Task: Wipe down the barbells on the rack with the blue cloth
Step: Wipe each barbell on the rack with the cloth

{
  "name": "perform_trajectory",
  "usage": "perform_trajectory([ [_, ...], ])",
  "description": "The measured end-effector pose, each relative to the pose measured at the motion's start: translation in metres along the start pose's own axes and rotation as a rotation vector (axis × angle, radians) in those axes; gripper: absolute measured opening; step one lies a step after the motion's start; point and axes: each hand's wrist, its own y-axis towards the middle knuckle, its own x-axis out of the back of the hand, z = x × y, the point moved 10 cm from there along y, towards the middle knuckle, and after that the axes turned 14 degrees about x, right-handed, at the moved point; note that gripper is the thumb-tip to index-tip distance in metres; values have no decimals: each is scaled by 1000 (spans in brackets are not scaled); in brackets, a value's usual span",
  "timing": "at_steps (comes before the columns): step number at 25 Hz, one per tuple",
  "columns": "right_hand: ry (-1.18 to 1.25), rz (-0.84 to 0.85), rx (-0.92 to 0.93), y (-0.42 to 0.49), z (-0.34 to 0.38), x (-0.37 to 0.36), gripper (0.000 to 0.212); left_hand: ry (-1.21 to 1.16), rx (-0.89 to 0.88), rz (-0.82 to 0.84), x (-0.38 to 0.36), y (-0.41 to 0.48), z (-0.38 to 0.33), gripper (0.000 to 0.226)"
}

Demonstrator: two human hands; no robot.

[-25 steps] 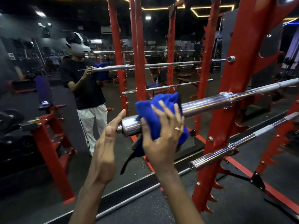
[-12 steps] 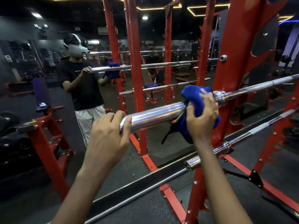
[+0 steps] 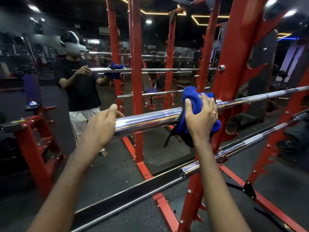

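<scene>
Head view, facing a wall mirror [image 3: 50,101] that fills the left half and reflects the person and the gym behind. Next in size, the red barbell rack [image 3: 234,77] stands at right, its notched uprights carrying 2 chrome bars. On the upper notch lies the upper barbell [image 3: 150,120], its thick sleeve pointing left toward the mirror; beneath it, nearer the floor, the lower barbell [image 3: 222,155] slopes the same way. At the sleeve's free end, the left hand [image 3: 100,129] has its fingers curled over the top of the chrome, steadying it. By the collar, just beside the rack upright, the right hand [image 3: 200,119] grips the bunched blue cloth [image 3: 190,96] wrapped over the sleeve, a dark corner hanging below. A ring [image 3: 214,112] shows on 1 right finger
</scene>
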Motion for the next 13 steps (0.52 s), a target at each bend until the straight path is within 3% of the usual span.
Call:
perform_trajectory([
  [2,35,6,73,-23,38,-3,56,-201,-230,-165,11,-35,-7,47],
  [5,99,101,122,-56,95,-15,57,-244,-344,-225,7,-61,2,48],
  [8,162,208,249,-87,148,-25,53,-300,-369,-173,4,-59,12,54],
  [13,215,204,702,-120,186,-23,59,-577,-366,14,2,-49,23,57],
])
